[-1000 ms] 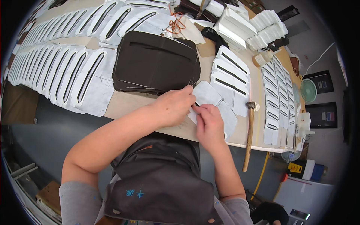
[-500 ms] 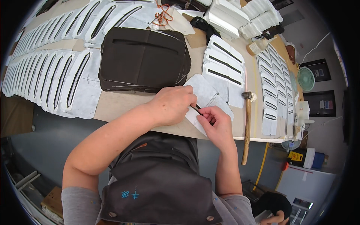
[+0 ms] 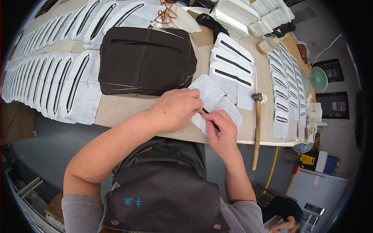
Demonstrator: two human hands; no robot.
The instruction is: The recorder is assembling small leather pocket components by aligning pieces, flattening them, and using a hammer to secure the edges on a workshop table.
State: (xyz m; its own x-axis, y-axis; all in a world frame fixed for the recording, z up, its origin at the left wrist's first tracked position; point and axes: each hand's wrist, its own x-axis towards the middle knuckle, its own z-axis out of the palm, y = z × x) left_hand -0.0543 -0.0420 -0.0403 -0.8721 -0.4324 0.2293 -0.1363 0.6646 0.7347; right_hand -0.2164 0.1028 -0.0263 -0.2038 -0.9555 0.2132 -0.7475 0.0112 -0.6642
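Close to the table's front edge, both of my hands meet over a pale grey, non-woven panel (image 3: 211, 90) with drawn lines on it. A narrow dark strip (image 3: 210, 121) shows between them. My right hand (image 3: 224, 134) pinches this strip between thumb and fingers. My left hand (image 3: 176, 111) is closed at the strip's upper end, its fingers curled down, and covers much of the panel's left corner. Behind my left hand lies a stack of dark brown fabric pieces (image 3: 143, 58) with a long slit across the top one.
Overlapping rows of slotted white panels (image 3: 77, 83) cover the left side. Three more slotted panels (image 3: 232, 60) lie beyond my right hand. A wooden-handled hammer (image 3: 257, 132) overhangs the front edge. A glue bottle (image 3: 267, 46), orange cord (image 3: 166, 14) and white stacks (image 3: 235, 17) stand farther back.
My right hand has shifted slightly up and left along the dark strip, its fingers now nearer my left hand. My left hand stays almost in place.
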